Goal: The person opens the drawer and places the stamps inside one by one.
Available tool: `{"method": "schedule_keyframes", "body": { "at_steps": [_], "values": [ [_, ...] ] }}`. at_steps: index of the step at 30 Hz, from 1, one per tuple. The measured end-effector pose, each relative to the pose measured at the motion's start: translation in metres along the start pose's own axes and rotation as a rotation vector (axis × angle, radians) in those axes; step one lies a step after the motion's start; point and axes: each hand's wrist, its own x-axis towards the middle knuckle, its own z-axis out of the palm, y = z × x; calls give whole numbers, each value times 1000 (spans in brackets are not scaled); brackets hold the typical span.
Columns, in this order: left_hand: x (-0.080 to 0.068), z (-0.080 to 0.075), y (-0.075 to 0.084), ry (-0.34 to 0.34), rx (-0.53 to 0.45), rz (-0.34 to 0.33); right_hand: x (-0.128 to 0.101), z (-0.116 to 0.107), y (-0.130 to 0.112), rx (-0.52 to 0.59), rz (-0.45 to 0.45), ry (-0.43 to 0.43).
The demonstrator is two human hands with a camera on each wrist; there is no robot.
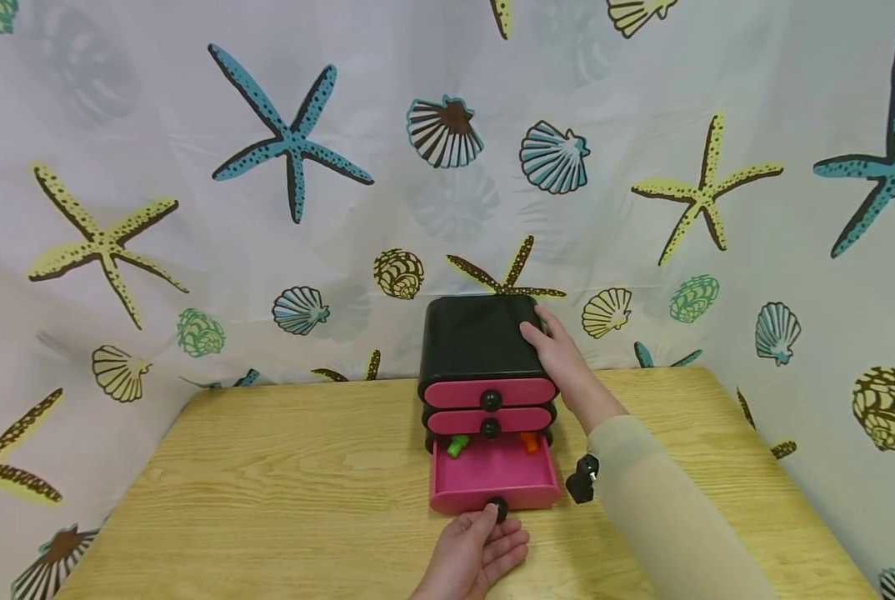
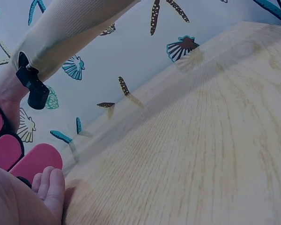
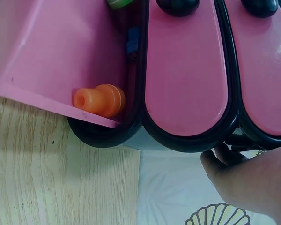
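Note:
A small black drawer cabinet (image 1: 485,333) with pink fronts stands on the table. Its bottom drawer (image 1: 492,498) is pulled out, while the two drawers above are closed. My left hand (image 1: 477,550) pinches that drawer's round black knob (image 1: 499,508), thumb on top. Against the right side and top edge of the cabinet rests my right hand (image 1: 567,362), fingers extended. Inside the drawer lie a green piece (image 1: 457,446) and an orange piece (image 3: 100,100), stubby and rounded with a hole in its end. The right wrist view also shows a blue piece (image 3: 133,43) deeper in, partly hidden.
The wooden table (image 1: 282,475) runs back to a white cloth (image 1: 372,208) printed with starfish and shells, which also hangs at both sides. A black wrist device (image 1: 583,478) sits on my right forearm, near the drawer's right side.

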Motion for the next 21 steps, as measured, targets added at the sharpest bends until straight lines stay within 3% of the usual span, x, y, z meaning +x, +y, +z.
{"method": "schedule_keyframes", "body": {
  "at_steps": [8,21],
  "values": [
    [0,2,-2,-11,-20,63,-1,0,-1,-5,1,0],
    [-1,2,1,-5,-7,58,0,0,1,-5,-5,-3]
  ]
}}
